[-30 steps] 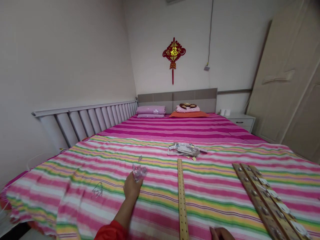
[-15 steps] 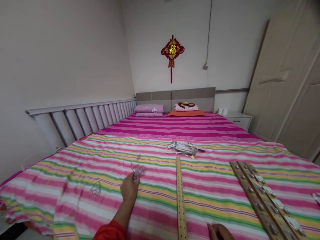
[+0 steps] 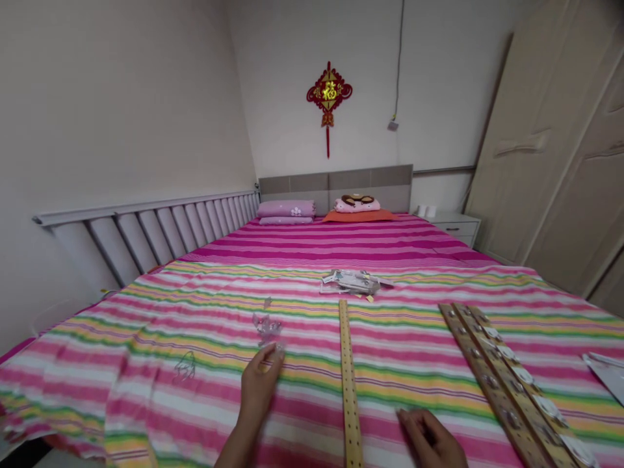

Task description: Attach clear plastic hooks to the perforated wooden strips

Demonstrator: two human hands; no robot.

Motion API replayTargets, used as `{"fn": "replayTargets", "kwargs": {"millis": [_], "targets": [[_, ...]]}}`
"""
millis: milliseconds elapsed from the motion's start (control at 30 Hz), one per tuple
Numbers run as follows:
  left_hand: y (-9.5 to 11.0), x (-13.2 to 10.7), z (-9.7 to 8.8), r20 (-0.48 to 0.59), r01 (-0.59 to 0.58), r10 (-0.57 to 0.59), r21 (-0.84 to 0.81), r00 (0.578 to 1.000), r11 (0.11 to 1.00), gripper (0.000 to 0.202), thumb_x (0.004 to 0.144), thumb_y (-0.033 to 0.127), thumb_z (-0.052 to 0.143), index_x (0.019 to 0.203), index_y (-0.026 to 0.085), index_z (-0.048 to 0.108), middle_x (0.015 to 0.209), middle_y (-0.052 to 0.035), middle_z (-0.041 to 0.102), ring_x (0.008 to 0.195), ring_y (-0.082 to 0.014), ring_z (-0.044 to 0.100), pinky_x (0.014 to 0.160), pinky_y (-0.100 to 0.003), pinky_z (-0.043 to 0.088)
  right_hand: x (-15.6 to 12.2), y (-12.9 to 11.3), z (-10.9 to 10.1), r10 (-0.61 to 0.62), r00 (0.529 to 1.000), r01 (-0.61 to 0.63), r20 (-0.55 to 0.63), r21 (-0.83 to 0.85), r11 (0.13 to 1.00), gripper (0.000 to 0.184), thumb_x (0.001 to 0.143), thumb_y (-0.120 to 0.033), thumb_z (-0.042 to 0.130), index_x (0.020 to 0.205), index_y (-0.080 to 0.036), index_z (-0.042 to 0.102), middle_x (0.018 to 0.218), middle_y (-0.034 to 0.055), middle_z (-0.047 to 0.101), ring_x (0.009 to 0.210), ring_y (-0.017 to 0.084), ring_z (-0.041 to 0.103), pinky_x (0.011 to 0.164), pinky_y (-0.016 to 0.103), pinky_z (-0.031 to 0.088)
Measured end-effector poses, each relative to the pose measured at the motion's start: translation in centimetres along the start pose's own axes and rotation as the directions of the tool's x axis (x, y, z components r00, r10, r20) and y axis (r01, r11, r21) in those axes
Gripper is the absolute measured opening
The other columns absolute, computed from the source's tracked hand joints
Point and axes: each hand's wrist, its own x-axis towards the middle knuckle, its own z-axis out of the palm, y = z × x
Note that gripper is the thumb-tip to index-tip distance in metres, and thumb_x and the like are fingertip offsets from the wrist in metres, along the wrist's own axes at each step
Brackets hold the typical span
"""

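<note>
My left hand [image 3: 260,385] reaches over a striped bed sheet [image 3: 414,351], its fingers stretched toward a small crumpled clear plastic bag [image 3: 267,326] that lies just beyond the fingertips, apart from them. My right hand [image 3: 429,439] rests low on the sheet with fingers loosely spread and nothing in it. It lies to the right of a long wooden strip with a row of holes [image 3: 347,370]. Two more wooden strips with metal fittings [image 3: 502,377] lie side by side further right.
A pile of small packets [image 3: 353,283] lies beyond the strip's far end. A clear scrap [image 3: 185,367] and a grey sheet [image 3: 607,370] lie on the bed. Pillows [image 3: 287,209], a padded side rail [image 3: 146,227], a nightstand [image 3: 455,226] and wardrobe doors [image 3: 560,162] surround it.
My left hand held the clear bag earlier; now the bag lies on the sheet and the hand has drawn back. My right hand has come further into view. The view shifted right.
</note>
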Motion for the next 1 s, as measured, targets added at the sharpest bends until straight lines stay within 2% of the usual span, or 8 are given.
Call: {"fn": "replayTargets", "kwargs": {"millis": [100,200,300,367,500,700,833,1000], "targets": [[2.2,-2.5,1.0,0.266,0.281,-0.213,-0.25,0.94,0.927,0.05,0.059,0.052,0.073,0.093,0.016,0.072,0.097,-0.0098,0.073,0.099,-0.0274,0.065,0.084,-0.034,0.051,0.5,-1.7,0.6,0.007,0.997,-0.019,0.075,0.161,0.987,0.04,0.069,-0.058,0.063,0.062,-0.019,0.057,0.058,-0.0017,0.052,0.058,0.015,0.048,0.053,0.022,0.041],[3.7,-4.7,2.2,0.491,0.57,-0.364,-0.377,0.791,0.73,0.044,0.061,0.049,0.074,0.094,0.02,0.071,0.109,-0.0094,0.07,0.107,-0.0249,0.063,0.081,-0.03,0.052,0.3,-3.9,1.9,-0.041,0.981,-0.005,0.19,0.238,0.971,0.036,0.074,-0.053,0.062,0.069,-0.018,0.062,0.058,-0.0023,0.051,0.056,0.013,0.046,0.051,0.022,0.038],[4.2,-6.4,3.1,0.616,0.703,-0.399,-0.391,0.68,0.594,0.04,0.06,0.048,0.076,0.091,0.022,0.07,0.112,-0.0087,0.069,0.104,-0.0223,0.064,0.079,-0.027,0.051,-0.1,-6.2,2.9,-0.094,0.96,0.014,0.262,0.292,0.956,0.032,0.076,-0.049,0.063,0.073,-0.018,0.066,0.061,-0.0006,0.056,0.058,0.014,0.049,0.054,0.023,0.04],[4.6,-7.1,3.6,0.643,0.692,-0.366,-0.371,0.672,0.619,0.041,0.059,0.048,0.077,0.088,0.021,0.071,0.105,-0.0085,0.071,0.098,-0.0203,0.065,0.08,-0.026,0.049,-0.1,-7.4,3.1,-0.118,0.958,0.032,0.26,0.311,0.95,0.031,0.077,-0.048,0.062,0.081,-0.018,0.07,0.071,0.003,0.063,0.065,0.017,0.054,0.059,0.026,0.044],[5.6,-8.0,3.9,0.643,0.554,-0.325,-0.187,0.694,0.811,0.045,0.053,0.053,0.078,0.077,0.016,0.072,0.079,-0.0058,0.071,0.077,-0.0174,0.064,0.069,-0.025,0.047,0.0,-8.9,2.9,-0.243,0.948,0.183,0.207,0.271,0.945,0.027,0.079,-0.041,0.063,0.096,-0.021,0.072,0.086,0.0069,0.067,0.075,0.02,0.06,0.065,0.027,0.048],[6.4,-8.7,3.9,0.688,0.374,-0.232,-0.062,0.688,0.925,0.045,0.057,0.056,0.071,0.074,0.015,0.072,0.064,-0.0021,0.065,0.065,-0.0155,0.057,0.064,-0.027,0.044,-1.0,-9.1,2.7,-0.38,0.896,0.317,0.232,0.267,0.91,0.017,0.083,-0.032,0.061,0.091,-0.024,0.074,0.085,0.0068,0.066,0.083,0.02,0.062,0.072,0.028,0.05],[6.1,-9.0,3.9,0.698,0.325,-0.181,-0.078,0.693,0.943,0.039,0.063,0.052,0.068,0.074,0.015,0.072,0.063,-0.002,0.064,0.064,-0.0144,0.055,0.066,-0.026,0.044,-1.7,-8.6,2.9,-0.279,0.941,0.212,0.192,0.31,0.927,0.021,0.078,-0.041,0.065,0.081,-0.022,0.075,0.078,0.0071,0.066,0.075,0.02,0.062,0.063,0.028,0.05],[5.6,-9.3,3.9,0.683,0.256,-0.07,-0.175,0.727,0.951,0.04,0.073,0.05,0.061,0.09,0.016,0.073,0.075,-0.0037,0.068,0.067,-0.0151,0.057,0.068,-0.027,0.046,-1.8,-7.7,3.2,0.004,0.969,-0.121,0.245,0.467,0.876,0.035,0.062,-0.051,0.077,0.075,-0.018,0.075,0.066,0.0052,0.067,0.058,0.017,0.059,0.055,0.028,0.049]]}}
